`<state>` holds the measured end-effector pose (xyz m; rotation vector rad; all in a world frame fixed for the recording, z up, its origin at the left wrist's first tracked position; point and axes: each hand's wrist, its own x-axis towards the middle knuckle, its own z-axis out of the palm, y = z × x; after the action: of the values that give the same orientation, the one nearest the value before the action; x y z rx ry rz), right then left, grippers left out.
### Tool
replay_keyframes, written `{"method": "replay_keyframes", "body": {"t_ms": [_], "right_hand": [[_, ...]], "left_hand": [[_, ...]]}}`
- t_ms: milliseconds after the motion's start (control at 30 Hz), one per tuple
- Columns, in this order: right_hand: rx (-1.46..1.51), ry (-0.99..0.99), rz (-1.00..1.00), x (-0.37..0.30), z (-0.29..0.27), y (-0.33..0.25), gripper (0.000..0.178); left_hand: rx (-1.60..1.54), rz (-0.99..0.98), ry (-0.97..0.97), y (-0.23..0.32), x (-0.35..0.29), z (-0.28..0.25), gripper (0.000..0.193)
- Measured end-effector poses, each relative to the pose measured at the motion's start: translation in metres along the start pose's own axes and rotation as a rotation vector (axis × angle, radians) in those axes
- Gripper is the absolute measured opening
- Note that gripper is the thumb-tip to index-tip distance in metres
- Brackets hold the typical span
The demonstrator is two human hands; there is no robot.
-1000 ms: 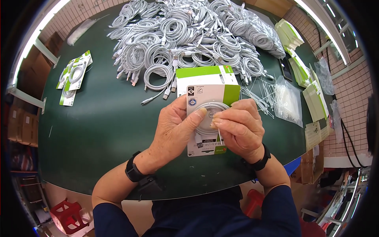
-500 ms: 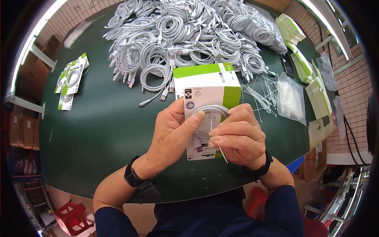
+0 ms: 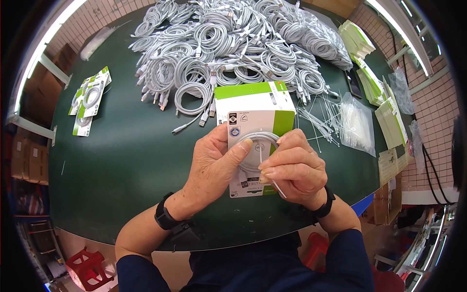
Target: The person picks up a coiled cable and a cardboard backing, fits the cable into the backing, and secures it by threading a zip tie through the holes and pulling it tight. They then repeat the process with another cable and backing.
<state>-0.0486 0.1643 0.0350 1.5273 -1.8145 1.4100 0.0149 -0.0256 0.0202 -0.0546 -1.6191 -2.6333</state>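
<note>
In front of me a white and green packaging card (image 3: 255, 120) stands tilted, a coiled white USB cable (image 3: 249, 167) lying against its face. My left hand (image 3: 206, 165) is closed on the card's left edge, its thumb pressing the coil to the card. My right hand (image 3: 300, 170) pinches a thin white cable tie (image 3: 261, 152) that runs down across the coil; its tail sticks out below the fingers. Part of the coil's right side is hidden by my right fingers. Just behind stands a stack of similar cards (image 3: 243, 103).
A large heap of coiled white cables (image 3: 209, 36) covers the far middle of the green table (image 3: 121, 180). Loose cable ties (image 3: 318, 121) and a bag of ties (image 3: 357, 126) lie right. Card stacks (image 3: 391, 121) line the right edge. Carded cables (image 3: 87, 102) lie left.
My right fingers have shifted slightly, and the tie's tail points a little farther right. The card and my left hand hold nearly the same place.
</note>
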Motion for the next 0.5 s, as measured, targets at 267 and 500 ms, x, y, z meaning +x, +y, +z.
{"method": "replay_keyframes", "body": {"t_ms": [267,500], "right_hand": [[0.114,0.183,0.080,-0.006,0.011,0.001,0.029],[-0.196,0.091,0.020,0.004,0.000,0.010,0.024]], "left_hand": [[0.032,-0.005,-0.040,-0.002,-0.002,0.004,0.032],[0.127,-0.015,-0.056,-0.003,-0.002,0.004,0.034]]}}
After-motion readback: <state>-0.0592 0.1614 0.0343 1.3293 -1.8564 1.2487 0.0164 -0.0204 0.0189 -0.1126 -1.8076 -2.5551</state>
